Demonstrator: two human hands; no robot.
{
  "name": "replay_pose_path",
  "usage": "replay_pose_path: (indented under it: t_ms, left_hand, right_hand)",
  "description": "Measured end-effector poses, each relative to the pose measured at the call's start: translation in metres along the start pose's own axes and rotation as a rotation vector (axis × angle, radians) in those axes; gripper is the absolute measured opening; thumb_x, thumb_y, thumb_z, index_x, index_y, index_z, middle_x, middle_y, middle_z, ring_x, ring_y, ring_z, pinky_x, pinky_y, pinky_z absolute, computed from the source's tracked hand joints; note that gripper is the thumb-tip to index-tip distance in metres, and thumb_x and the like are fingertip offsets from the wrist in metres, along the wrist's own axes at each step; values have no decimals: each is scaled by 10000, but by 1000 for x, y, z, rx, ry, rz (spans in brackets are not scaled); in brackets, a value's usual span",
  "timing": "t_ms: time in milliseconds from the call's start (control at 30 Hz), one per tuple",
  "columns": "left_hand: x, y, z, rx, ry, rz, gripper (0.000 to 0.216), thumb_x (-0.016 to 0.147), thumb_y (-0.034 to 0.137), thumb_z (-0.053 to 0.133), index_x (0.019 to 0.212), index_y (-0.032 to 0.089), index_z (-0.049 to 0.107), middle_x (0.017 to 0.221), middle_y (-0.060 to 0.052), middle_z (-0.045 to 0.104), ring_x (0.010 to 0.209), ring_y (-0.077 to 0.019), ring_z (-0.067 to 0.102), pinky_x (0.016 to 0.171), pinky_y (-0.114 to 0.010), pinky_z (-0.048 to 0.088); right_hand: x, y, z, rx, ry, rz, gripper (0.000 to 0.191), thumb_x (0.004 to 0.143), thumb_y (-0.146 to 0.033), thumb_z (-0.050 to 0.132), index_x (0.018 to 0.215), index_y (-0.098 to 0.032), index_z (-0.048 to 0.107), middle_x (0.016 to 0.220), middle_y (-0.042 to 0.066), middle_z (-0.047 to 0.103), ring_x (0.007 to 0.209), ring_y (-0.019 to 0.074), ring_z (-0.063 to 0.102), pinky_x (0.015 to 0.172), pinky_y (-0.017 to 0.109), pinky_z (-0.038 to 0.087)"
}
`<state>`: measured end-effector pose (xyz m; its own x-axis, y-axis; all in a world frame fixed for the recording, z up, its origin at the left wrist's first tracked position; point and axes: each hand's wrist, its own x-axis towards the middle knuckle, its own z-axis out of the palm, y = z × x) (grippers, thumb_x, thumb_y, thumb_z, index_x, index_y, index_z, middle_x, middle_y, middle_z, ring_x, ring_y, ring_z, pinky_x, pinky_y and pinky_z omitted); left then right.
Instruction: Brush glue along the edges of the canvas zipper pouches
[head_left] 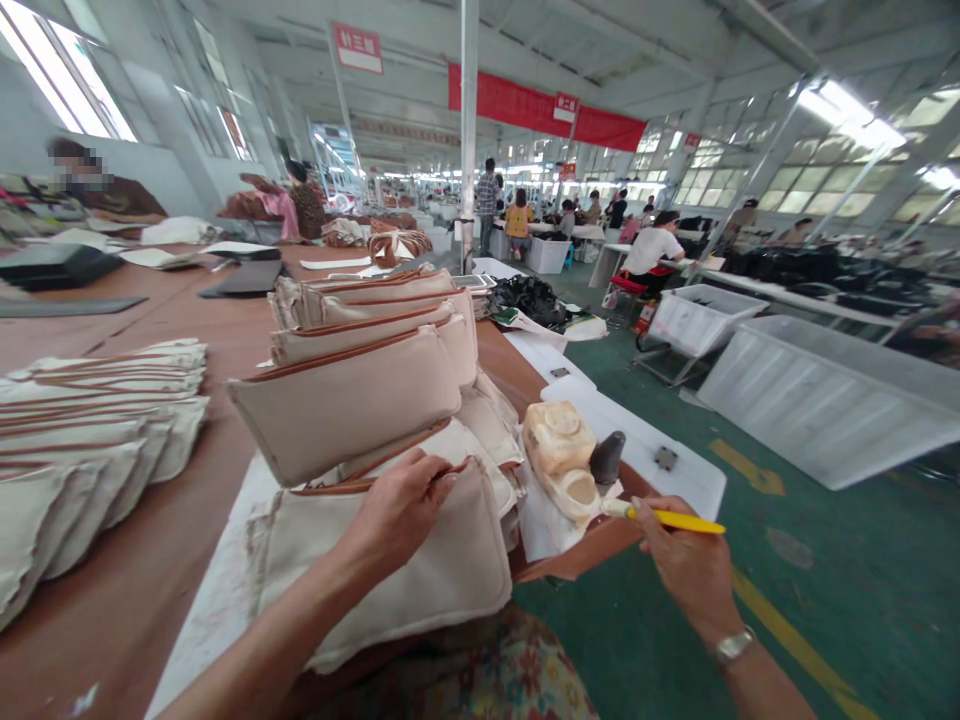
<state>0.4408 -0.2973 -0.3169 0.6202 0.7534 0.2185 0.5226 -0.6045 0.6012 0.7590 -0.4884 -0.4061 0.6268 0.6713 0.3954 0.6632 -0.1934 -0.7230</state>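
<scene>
My left hand (401, 505) rests palm down on a beige fabric pouch (397, 570) with a brown top edge, fingers curled over that edge. The pouch lies at the near end of the brown table (150, 560). My right hand (686, 560) pinches a yellow-handled brush (664, 518) whose tip points at a stained glue container (562, 460) with a dark cap beside it. A leaning stack of the same pouches (360, 360) stands just behind my left hand.
Another fanned row of pouches (90, 440) lies at the left. White paper sheets (637, 440) cover the table's right edge. Large white plastic bins (817, 395) stand on the green floor at right. Other people work at tables far back.
</scene>
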Motion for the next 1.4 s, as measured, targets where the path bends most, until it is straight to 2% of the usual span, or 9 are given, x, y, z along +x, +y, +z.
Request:
replay_pose_path:
  t_ms: [167, 267, 333, 500, 600, 733, 933, 1133, 1400]
  left_hand:
    - [-1, -3, 4, -94, 22, -57, 258, 914, 359, 518, 907, 218, 734, 859, -35, 625, 815, -193, 599, 739, -288, 428]
    - [-4, -1, 3, -153, 21, -115, 250, 889, 361, 545, 908, 213, 745, 869, -39, 634, 809, -196, 600, 741, -291, 435]
    - [-6, 2, 3, -186, 26, -133, 241, 871, 360, 561, 885, 209, 749, 861, -39, 637, 798, -195, 599, 729, -289, 434]
    - [-11, 10, 4, -250, 38, -179, 218, 832, 356, 597, 839, 206, 755, 832, -36, 630, 764, -190, 589, 708, -284, 437]
    - [-15, 15, 4, -264, 16, -181, 238, 840, 367, 592, 861, 207, 766, 832, -41, 616, 769, -191, 583, 710, -285, 434]
    - [-21, 21, 5, -264, -14, -173, 246, 858, 347, 579, 892, 207, 778, 842, -41, 596, 788, -188, 581, 724, -287, 419]
    - [-31, 27, 9, -256, -41, -169, 208, 863, 300, 589, 874, 215, 778, 832, -30, 586, 764, -169, 566, 700, -274, 401]
    - [-36, 28, 10, -300, -41, -175, 182, 858, 276, 603, 838, 201, 767, 828, -25, 583, 764, -159, 575, 705, -263, 416]
    - [-46, 21, 20, -318, 58, -24, 107, 854, 241, 650, 821, 185, 736, 805, -23, 594, 723, -137, 572, 657, -235, 430]
  right_hand:
    - [-4, -11, 2, 55, -141, -228, 267, 933, -455, 587, 945, -211, 693, 868, 68, 695, 795, 237, 674, 754, 346, 540]
    - [-12, -5, -1, 65, -305, -391, 158, 937, -342, 594, 986, -240, 705, 924, 55, 698, 846, 226, 676, 759, 331, 540]
    - [-14, 3, -5, 61, -262, -437, 158, 946, -305, 594, 1057, -243, 686, 981, 61, 698, 878, 227, 676, 795, 344, 538]
    - [-6, -5, -4, 42, -149, -291, 228, 931, -440, 604, 942, -226, 683, 927, 64, 701, 834, 246, 675, 785, 371, 533]
    - [-7, -42, -2, 92, -81, -129, 296, 914, -503, 617, 881, -213, 663, 734, 34, 656, 623, 198, 632, 585, 307, 515]
    - [-19, -107, 2, 474, 26, 57, 294, 889, -475, 687, 909, -185, 644, 588, -5, 587, 430, 140, 526, 416, 244, 436]
    - [-22, -156, 25, 543, -172, -149, 198, 946, -350, 633, 836, -185, 627, 599, -22, 571, 427, 96, 481, 399, 197, 383]
    - [-14, -160, 30, 463, 29, -242, 131, 939, -279, 633, 840, -192, 629, 629, -28, 577, 506, 96, 519, 467, 182, 423]
    - [-18, -156, 27, 426, -19, -257, 134, 935, -290, 620, 846, -190, 634, 634, -20, 570, 505, 107, 513, 466, 203, 428]
